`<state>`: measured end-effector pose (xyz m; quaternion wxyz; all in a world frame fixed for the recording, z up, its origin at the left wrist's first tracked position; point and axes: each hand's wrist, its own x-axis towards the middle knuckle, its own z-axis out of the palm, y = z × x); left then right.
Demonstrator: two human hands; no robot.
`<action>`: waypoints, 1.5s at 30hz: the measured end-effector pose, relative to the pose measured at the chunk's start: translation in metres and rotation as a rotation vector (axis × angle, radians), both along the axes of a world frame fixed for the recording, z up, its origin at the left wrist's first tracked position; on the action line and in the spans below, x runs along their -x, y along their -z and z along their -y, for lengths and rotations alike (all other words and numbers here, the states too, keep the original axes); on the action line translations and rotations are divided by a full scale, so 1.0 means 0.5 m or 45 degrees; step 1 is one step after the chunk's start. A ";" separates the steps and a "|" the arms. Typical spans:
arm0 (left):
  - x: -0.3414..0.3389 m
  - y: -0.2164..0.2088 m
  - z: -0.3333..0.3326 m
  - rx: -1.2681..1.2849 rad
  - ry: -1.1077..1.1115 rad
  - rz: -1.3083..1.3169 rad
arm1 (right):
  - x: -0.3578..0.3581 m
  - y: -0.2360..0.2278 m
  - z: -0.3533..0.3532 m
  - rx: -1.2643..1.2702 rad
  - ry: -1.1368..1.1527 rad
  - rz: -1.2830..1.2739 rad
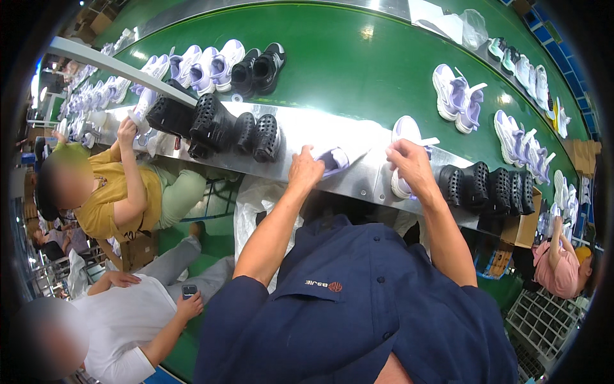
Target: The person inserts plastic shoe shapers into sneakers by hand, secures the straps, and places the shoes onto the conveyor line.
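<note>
My left hand (306, 168) is closed on the collar of a white and lavender sneaker (335, 160), which lies tilted at the near edge of the metal ledge (300, 128). To its right, a second white and lavender sneaker (404, 129) stands on the ledge with its toe pointing away. Over that shoe's middle hangs my right hand (410, 163), its fingers curled toward the thumb in a pinch. Whatever might be between those fingertips is too small or hidden to tell.
Black perforated shoe forms stand along the ledge left (214, 125) and right (476, 182). Pairs of lavender sneakers (220, 64) and black sneakers (267, 67) line the green conveyor belt (352, 57). A metal bar (121, 70) crosses at left. Co-workers sit on both sides.
</note>
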<state>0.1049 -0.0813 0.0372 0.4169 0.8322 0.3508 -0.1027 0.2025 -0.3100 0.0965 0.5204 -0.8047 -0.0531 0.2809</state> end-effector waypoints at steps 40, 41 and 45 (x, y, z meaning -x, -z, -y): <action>-0.129 0.069 0.296 -0.316 0.670 0.532 | -0.003 0.163 0.198 0.034 0.055 0.581; -0.133 0.068 0.299 -0.318 0.666 0.535 | -0.005 0.167 0.197 0.220 -0.223 0.870; -0.129 0.085 0.312 -0.388 0.673 0.647 | -0.005 0.203 0.155 0.473 -0.454 1.417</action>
